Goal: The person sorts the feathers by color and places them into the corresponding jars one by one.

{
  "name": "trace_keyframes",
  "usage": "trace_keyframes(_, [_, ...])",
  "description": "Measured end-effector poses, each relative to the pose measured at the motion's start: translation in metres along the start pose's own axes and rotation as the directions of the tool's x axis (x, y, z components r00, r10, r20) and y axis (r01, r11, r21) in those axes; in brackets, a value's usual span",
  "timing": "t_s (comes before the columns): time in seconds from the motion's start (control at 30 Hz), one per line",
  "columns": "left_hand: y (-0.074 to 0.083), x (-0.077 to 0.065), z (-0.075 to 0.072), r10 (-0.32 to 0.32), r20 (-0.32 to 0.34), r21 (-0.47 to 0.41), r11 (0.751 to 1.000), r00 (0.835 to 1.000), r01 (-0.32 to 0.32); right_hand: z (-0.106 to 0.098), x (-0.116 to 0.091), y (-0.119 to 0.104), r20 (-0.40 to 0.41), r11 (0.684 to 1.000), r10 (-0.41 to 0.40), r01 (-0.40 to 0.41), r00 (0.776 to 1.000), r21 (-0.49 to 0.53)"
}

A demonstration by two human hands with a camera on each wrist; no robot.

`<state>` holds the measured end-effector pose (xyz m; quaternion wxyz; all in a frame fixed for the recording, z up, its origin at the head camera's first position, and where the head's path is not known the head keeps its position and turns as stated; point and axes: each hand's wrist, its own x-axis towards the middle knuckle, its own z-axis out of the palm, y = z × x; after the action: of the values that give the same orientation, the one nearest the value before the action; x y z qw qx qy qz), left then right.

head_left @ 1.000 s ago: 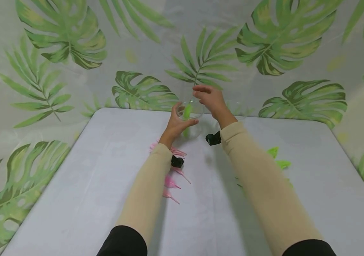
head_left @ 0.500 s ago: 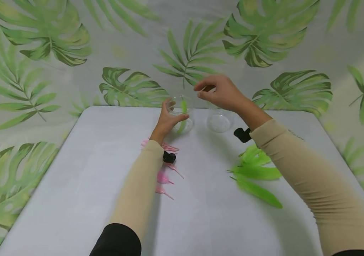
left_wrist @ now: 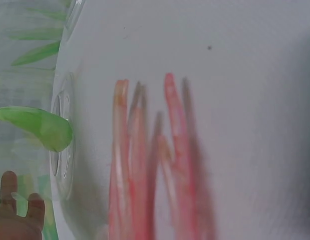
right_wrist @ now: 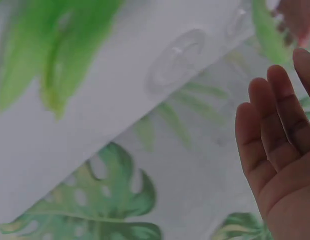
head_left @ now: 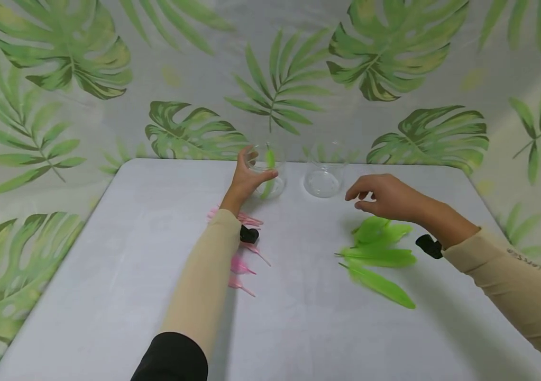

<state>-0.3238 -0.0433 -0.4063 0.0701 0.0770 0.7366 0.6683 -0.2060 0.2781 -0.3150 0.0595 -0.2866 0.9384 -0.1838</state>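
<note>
My left hand (head_left: 245, 182) grips a clear jar (head_left: 277, 186) near its rim, at the far edge of the table. Inside that jar stands one green feather (head_left: 270, 156), whose broad lower part (left_wrist: 49, 131) also shows in the left wrist view. My right hand (head_left: 386, 197) hovers over the table, its fingers loosely bent and nothing held; its bare palm (right_wrist: 290, 185) appears in the right wrist view. Just below it lie several green feathers (head_left: 378, 257). Pink feathers (head_left: 240, 264) lie partly hidden under my left forearm, and their quills (left_wrist: 137, 175) look blurred up close.
A second clear jar (head_left: 322, 183) stands to the right of the held one, close to the table's back edge. Behind the white-covered table (head_left: 299, 317) hangs a leaf-patterned cloth (head_left: 289, 63).
My right hand has moved from above the held jar to the right and toward me, over the green feathers. The left hand keeps its grip on the jar.
</note>
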Motion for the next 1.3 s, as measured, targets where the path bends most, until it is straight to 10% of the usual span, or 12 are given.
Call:
trace_keyframes(0.43, [-0.010,0.006,0.002,0.028,-0.014,0.018,0.999,1.000,-0.027,0.072,-0.010,0.051,-0.010,0.979,-0.051,0.048,0.999,-0.199])
trace_keyframes(1.3, [-0.022,0.013,0.001,0.044,-0.032,0.025,0.999,0.998,-0.043,0.085,-0.010,0.061,-0.062,0.894,-0.200,0.156,0.978,-0.421])
